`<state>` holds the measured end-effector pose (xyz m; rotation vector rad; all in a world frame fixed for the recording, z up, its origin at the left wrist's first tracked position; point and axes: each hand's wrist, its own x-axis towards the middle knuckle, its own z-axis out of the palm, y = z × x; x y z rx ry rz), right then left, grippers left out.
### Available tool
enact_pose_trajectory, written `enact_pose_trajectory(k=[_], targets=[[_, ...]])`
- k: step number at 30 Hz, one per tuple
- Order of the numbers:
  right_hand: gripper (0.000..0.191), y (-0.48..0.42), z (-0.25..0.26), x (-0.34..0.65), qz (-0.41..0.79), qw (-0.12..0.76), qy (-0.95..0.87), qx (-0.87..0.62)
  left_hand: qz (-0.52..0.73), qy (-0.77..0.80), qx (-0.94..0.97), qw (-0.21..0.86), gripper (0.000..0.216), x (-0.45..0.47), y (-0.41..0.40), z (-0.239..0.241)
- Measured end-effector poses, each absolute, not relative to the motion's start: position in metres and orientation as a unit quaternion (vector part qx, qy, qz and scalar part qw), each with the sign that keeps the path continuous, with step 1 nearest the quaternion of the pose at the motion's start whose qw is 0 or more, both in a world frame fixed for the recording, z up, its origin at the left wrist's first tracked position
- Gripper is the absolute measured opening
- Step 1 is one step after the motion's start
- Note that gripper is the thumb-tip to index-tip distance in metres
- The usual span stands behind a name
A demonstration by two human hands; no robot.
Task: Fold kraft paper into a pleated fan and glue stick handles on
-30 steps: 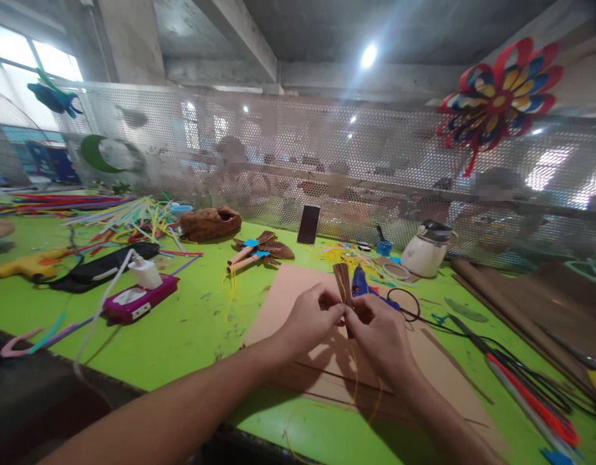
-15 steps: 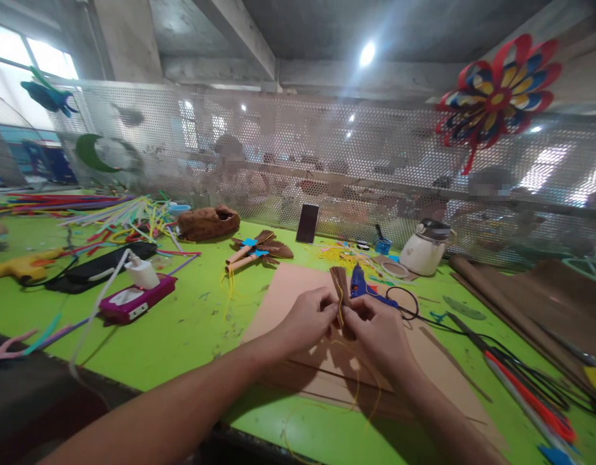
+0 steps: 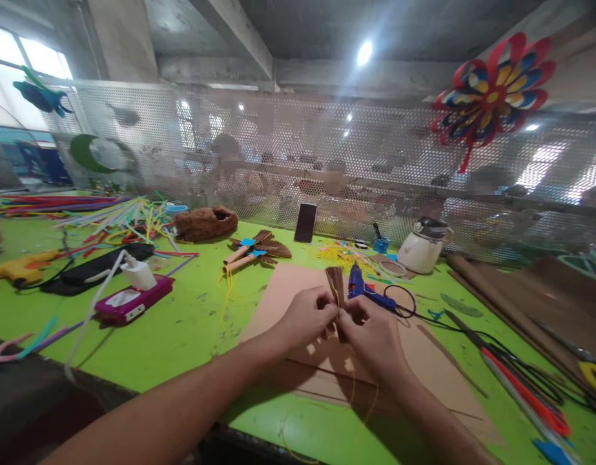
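My left hand (image 3: 305,316) and my right hand (image 3: 372,332) meet over a brown cardboard sheet (image 3: 288,290) and pinch a small folded brown paper bundle (image 3: 335,284). The bundle stands upright between my fingertips, fanned at the top. A thin yellow string (image 3: 350,387) runs from the bundle down past my right wrist onto the green table (image 3: 181,323). Both hands are closed around the bundle's lower part, which they hide.
A blue glue gun (image 3: 363,287) with a black cord lies just behind my hands. Finished brown paper brooms (image 3: 259,247), a phone (image 3: 306,223), a white pot (image 3: 423,245), a pink power strip (image 3: 133,300) and coloured strips lie around. Perforated mesh screens people behind.
My hands have stayed together on the bundle, shifting slightly left. The yellow string now lies across the bundle between my fingers.
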<state>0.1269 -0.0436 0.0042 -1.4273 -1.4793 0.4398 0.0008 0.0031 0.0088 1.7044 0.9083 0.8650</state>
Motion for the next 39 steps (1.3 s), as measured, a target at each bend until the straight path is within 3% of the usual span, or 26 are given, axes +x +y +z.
enact_pose_trajectory(k=[9, 25, 32, 39], targets=[[0.017, -0.044, -0.004, 0.13, 0.174, 0.484, -0.64, -0.572, 0.343, 0.366, 0.731, 0.463, 0.013, -0.002, 0.002, 0.012], [0.025, -0.045, 0.002, 0.128, 0.235, 0.497, -0.614, -0.567, 0.327, 0.374, 0.841, 0.216, 0.019, -0.009, -0.001, 0.017], [0.029, -0.042, -0.002, 0.131, 0.255, 0.491, -0.626, -0.55, 0.321, 0.36, 0.857, 0.181, 0.022, -0.01, -0.002, 0.014], [0.027, -0.044, 0.004, 0.136, 0.182, 0.433, -0.685, -0.557, 0.264, 0.36, 0.89, 0.095, 0.019, -0.012, -0.003, 0.016]])
